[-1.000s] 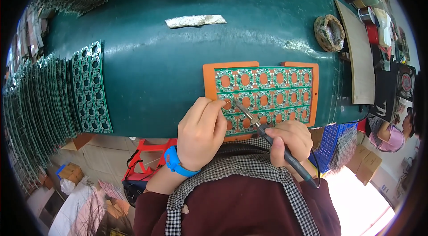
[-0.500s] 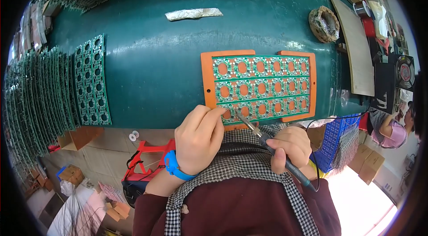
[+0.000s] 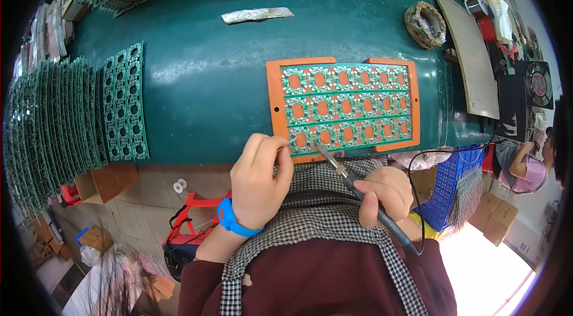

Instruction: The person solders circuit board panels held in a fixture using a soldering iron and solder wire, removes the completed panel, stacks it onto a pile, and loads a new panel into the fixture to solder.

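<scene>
Here, one orange frame (image 3: 277, 86), one soldering iron (image 3: 351, 184) in right hand (image 3: 385, 196).

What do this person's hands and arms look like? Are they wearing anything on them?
Both hands are bare, with no gloves on the left hand or the right hand. A bright blue band wraps around the left wrist; no band shows on the right. Dark maroon sleeves leave the forearms bare.
</scene>
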Action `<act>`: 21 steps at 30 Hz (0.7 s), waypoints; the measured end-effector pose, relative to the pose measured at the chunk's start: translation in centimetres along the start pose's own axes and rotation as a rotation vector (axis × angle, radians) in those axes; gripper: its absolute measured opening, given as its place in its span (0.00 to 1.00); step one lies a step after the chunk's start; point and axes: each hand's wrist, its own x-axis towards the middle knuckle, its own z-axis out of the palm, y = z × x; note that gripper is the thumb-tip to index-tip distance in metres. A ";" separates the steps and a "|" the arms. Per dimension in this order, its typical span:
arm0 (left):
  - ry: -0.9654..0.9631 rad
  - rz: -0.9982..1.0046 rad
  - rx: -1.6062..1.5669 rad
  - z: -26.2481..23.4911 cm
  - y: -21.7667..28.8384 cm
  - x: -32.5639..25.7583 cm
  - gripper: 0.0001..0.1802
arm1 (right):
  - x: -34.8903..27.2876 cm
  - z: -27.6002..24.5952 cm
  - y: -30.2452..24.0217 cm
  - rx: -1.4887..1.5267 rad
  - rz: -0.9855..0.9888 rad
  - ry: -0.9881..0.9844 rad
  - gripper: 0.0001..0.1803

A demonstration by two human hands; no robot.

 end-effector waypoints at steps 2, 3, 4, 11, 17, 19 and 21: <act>0.016 -0.010 0.025 -0.5 0.1 -0.4 0.07 | 0.0 0.0 -0.2 0.015 -0.010 0.009 0.06; 0.015 -0.010 0.037 -0.6 0.0 -0.6 0.07 | 0.1 0.2 -0.3 0.019 -0.006 -0.009 0.06; 0.015 -0.011 0.049 -0.7 -0.1 -0.7 0.08 | 0.3 0.4 -0.3 0.024 -0.003 -0.028 0.06; 0.005 0.031 0.055 -0.4 -0.3 -1.0 0.09 | 0.3 1.3 -0.2 0.026 0.011 -0.053 0.06; 0.031 0.149 0.128 -0.8 -0.5 -0.4 0.08 | 0.7 1.1 -0.1 0.038 0.018 -0.081 0.07; 0.074 0.031 0.079 -1.1 -0.3 -0.1 0.08 | 0.9 0.9 0.0 -0.003 -0.022 -0.021 0.07; 0.090 0.016 0.076 -0.9 -0.6 0.5 0.08 | 1.5 1.0 0.1 -0.014 -0.002 -0.026 0.07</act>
